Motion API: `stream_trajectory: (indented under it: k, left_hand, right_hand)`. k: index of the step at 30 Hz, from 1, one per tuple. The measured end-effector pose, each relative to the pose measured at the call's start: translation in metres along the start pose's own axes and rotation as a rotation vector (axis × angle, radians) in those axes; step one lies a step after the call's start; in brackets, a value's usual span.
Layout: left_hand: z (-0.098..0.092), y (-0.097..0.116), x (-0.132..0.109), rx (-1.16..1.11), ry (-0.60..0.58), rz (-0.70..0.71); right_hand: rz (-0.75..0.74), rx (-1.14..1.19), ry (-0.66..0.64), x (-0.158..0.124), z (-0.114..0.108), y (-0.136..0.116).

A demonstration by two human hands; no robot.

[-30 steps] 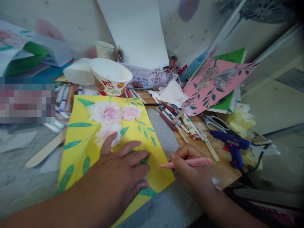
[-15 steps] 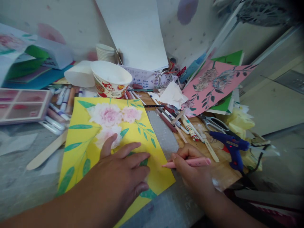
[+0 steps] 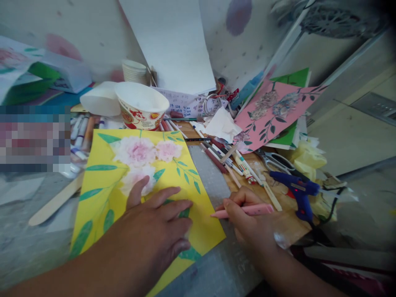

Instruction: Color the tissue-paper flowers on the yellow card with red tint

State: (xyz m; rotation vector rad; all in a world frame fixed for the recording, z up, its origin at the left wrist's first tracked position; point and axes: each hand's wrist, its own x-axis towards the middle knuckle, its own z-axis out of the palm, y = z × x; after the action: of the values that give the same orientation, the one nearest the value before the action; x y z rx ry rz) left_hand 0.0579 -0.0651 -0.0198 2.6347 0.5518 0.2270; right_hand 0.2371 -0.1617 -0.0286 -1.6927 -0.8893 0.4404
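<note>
Yellow paper (image 3: pixel 198 206) lies on the grey tabletop, bearing pink-and-white fluffy flowers (image 3: pixel 136 152) and green leaves. My left hand (image 3: pixel 161 222) rests flat on it with fingers spread, the thumb reaching the lowest flower. Between the thumb and fingers of my right hand (image 3: pixel 244 214) is a pink marker (image 3: pixel 258 209), held nearly level. Its tip points left and is at the paper's right edge; whether it touches the surface I cannot tell. Part of the sheet is hidden under my left hand and forearm.
Behind the paper stands a printed paper bowl (image 3: pixel 142 107). Pens, scissors (image 3: pixel 276 161) and a blue glue gun (image 3: pixel 297 187) lie to the right, near a pink sheet with flowers (image 3: pixel 272 111). A wooden stick (image 3: pixel 55 200) lies at left, near several markers (image 3: pixel 81 132). One patch at left is pixelated.
The whole view has shifted slightly, so things appear a little further left. Both hands keep nearly the same pose on the paper and marker.
</note>
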Motion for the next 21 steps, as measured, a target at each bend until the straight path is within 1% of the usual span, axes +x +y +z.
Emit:
stream_trajectory:
  k: [4,6,8,10,12,14,17,19,21]
  left_hand:
    - [0.001,0.000,0.001,-0.007,0.003,-0.010]
    - [0.001,-0.001,0.000,0.004,0.009,-0.009]
    - [0.001,-0.003,0.000,0.023,0.013,0.019]
    - [0.000,-0.003,-0.002,0.048,0.052,0.054]
    - [0.000,0.000,-0.005,0.068,0.120,0.086]
    - [0.002,0.005,-0.008,0.060,0.200,0.133]
    - [0.010,0.015,-0.015,0.042,0.216,0.256]
    - [0.016,0.021,-0.019,0.067,0.215,0.286]
    - [0.021,0.024,-0.020,0.098,0.242,0.277]
  right_hand:
    - [-0.003,-0.044,0.019,0.001,0.004,-0.001]
    - [0.011,0.002,0.039,0.001,0.002,-0.001]
    - [0.051,0.104,0.059,0.000,-0.002,0.001]
    - [0.093,0.185,0.055,-0.003,-0.009,0.003]
    - [0.112,0.215,0.057,-0.008,-0.015,0.004]
    - [0.114,0.209,0.045,-0.013,-0.017,0.005]
    - [0.099,0.171,0.020,-0.017,-0.015,0.002]
    - [0.078,0.121,0.028,-0.017,-0.013,-0.001]
    - [0.054,0.053,0.037,-0.016,-0.010,-0.003]
